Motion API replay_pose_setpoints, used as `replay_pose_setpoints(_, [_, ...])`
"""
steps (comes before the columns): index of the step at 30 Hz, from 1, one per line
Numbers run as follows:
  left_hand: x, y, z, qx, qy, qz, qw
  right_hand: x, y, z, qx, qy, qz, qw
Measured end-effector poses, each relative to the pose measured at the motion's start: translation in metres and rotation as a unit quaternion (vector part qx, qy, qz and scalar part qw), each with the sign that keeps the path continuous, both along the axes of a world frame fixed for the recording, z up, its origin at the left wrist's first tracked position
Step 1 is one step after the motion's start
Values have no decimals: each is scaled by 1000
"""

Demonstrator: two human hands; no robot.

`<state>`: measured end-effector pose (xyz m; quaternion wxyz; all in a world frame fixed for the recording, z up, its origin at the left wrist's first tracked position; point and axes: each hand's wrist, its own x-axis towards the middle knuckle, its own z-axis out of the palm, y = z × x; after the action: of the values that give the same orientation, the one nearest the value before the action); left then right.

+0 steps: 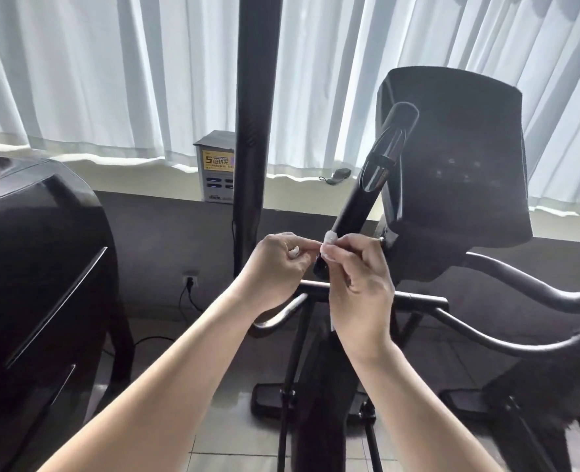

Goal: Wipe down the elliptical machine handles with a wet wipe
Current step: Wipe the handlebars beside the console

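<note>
Head view: white curtains (111, 80), tiled floor (230, 447), black elliptical machine (452, 165).

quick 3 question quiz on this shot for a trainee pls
1. True or false: the left hand grips the console.
2. What stands on the windowsill beside the black pole? A) charging box B) bottle C) plant
3. Fill in: the right hand and the left pinch the white wet wipe near the lower end of the black ___.
Key: 1 false; 2 A, the charging box; 3 handle.
</note>
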<state>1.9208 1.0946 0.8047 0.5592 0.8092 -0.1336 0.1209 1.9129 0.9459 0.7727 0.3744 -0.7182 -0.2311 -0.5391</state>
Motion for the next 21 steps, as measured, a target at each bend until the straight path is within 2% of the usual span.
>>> replay_pose_setpoints(5, [5,0,-3,-6,-7,-7,1000,5,4,-43,-34,34,16,999])
replay_pose_setpoints(9, [5,-1,-4,-2,-11,-8,1000,-3,-11,-68,9,108,9,994])
replay_pose_setpoints(14, [4,-1,-6,-14,-25,-6,1000,-2,-13,-34,67,0,63,996])
replay_pose_setpoints(16, [2,-3,-7,-30,-19,-5,999,4,-8,-32,72,-5,59,996])
replay_pose_setpoints(21, [-6,-7,-12,-18,-24,8,1000,7,-13,-73,112,122,26,986])
